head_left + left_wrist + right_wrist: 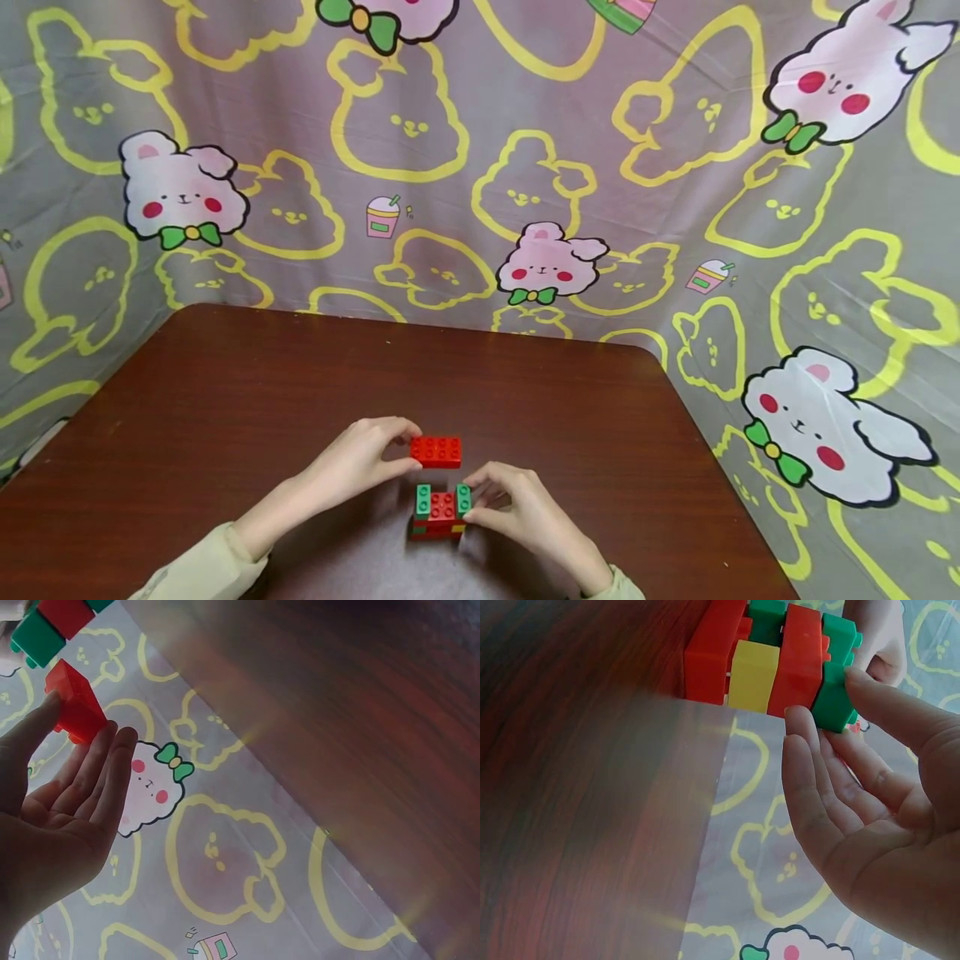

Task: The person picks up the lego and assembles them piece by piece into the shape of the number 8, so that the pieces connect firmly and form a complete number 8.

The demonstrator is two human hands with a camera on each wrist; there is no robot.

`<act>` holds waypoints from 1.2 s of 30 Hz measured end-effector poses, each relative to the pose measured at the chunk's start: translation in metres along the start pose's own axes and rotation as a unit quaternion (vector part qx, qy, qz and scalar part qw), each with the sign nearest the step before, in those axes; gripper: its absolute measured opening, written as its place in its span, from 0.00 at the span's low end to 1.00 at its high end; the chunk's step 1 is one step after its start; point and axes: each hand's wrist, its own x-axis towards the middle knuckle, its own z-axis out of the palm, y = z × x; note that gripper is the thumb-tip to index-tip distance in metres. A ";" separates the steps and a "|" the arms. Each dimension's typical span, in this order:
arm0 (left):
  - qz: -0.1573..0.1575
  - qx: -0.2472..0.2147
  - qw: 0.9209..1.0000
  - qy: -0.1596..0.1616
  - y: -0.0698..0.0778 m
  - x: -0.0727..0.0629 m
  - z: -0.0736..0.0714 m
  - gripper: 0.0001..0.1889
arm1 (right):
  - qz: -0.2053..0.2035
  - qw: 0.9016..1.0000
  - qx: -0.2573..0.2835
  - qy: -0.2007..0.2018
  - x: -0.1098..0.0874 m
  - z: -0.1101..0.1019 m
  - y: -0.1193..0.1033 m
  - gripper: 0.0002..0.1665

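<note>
A red building brick (436, 451) with studs on top is pinched between the thumb and fingers of my left hand (367, 454). It is held just behind and above a small stack of bricks (439, 527), apart from it. The stack shows red layers with a yellow brick (754, 675) and a green one between them. Two green bricks stand on top at its ends, with red studs between. My right hand (525, 508) pinches the right-hand green brick (834, 697) on the stack. In the left wrist view the held red brick (77, 705) is tilted.
The stack stands on a dark brown wooden table (247, 383) towards its near side. A grey cloth (450, 92) with cartoon rabbits hangs behind the table and along its sides.
</note>
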 end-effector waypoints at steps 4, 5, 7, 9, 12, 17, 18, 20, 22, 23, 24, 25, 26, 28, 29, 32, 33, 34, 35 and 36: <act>0.010 0.002 1.000 0.003 0.004 -0.004 -0.001 0.15 | -0.006 1.000 -0.007 -0.001 -0.001 0.001 0.000 0.14; 0.013 0.002 1.000 0.005 0.005 -0.005 -0.001 0.15 | -0.007 1.000 -0.009 -0.001 -0.001 0.001 -0.001 0.14; 0.017 0.002 1.000 0.008 0.007 -0.006 -0.002 0.15 | -0.011 1.000 -0.014 0.002 -0.001 0.001 -0.001 0.15; 0.021 0.000 1.000 0.011 0.009 -0.008 -0.002 0.15 | -0.016 1.000 -0.019 0.004 -0.002 0.002 -0.002 0.15; 0.028 -0.003 1.000 0.015 0.013 -0.010 -0.003 0.15 | -0.020 0.999 -0.028 0.005 -0.002 0.001 -0.002 0.14; 0.031 -0.005 0.999 0.018 0.017 -0.013 -0.004 0.15 | -0.018 0.999 -0.034 0.002 -0.003 0.000 -0.003 0.14; 0.031 -0.005 0.999 0.019 0.018 -0.013 -0.003 0.15 | -0.018 0.999 -0.034 0.000 -0.003 0.000 -0.003 0.14; 0.030 -0.005 0.999 0.019 0.019 -0.015 -0.004 0.15 | -0.020 0.999 -0.034 -0.002 -0.003 0.000 -0.004 0.14; 0.031 -0.005 0.999 0.019 0.020 -0.016 -0.004 0.15 | -0.018 0.999 -0.032 -0.004 -0.003 0.000 -0.004 0.15; 0.033 -0.004 0.999 0.019 0.021 -0.016 -0.004 0.15 | -0.017 0.999 -0.031 -0.004 -0.003 -0.001 -0.004 0.16; 0.034 -0.004 0.999 0.020 0.021 -0.016 -0.005 0.15 | -0.016 0.999 -0.030 -0.004 -0.003 -0.001 -0.005 0.17; 0.035 -0.005 0.999 0.018 0.022 -0.017 -0.005 0.15 | -0.013 0.999 -0.029 -0.003 -0.003 -0.001 -0.005 0.18; 0.036 -0.005 0.999 0.017 0.023 -0.017 -0.005 0.15 | -0.016 0.999 -0.030 0.001 -0.003 -0.002 -0.005 0.19; 0.041 -0.006 0.999 0.018 0.024 -0.018 -0.005 0.15 | -0.026 0.999 -0.031 0.010 -0.003 -0.003 -0.005 0.20; 0.044 -0.007 0.999 0.018 0.025 -0.018 -0.005 0.15 | -0.032 0.999 -0.033 0.016 -0.004 -0.004 -0.006 0.21; 0.051 -0.007 0.998 0.020 0.026 -0.019 -0.004 0.15 | -0.053 0.997 -0.039 0.034 -0.004 -0.006 -0.007 0.23; 0.052 -0.006 0.998 0.020 0.026 -0.019 -0.004 0.15 | -0.054 0.997 -0.039 0.038 -0.005 -0.007 -0.008 0.24; 0.052 -0.005 0.998 0.019 0.027 -0.019 -0.004 0.15 | -0.054 0.997 -0.039 0.040 -0.005 -0.008 -0.008 0.24; 0.052 -0.005 0.998 0.018 0.027 -0.020 -0.004 0.14 | -0.056 0.997 -0.042 0.043 -0.005 -0.008 -0.009 0.25; 0.050 -0.006 0.999 0.017 0.028 -0.020 -0.004 0.14 | -0.056 0.997 -0.043 0.045 -0.004 -0.009 -0.010 0.25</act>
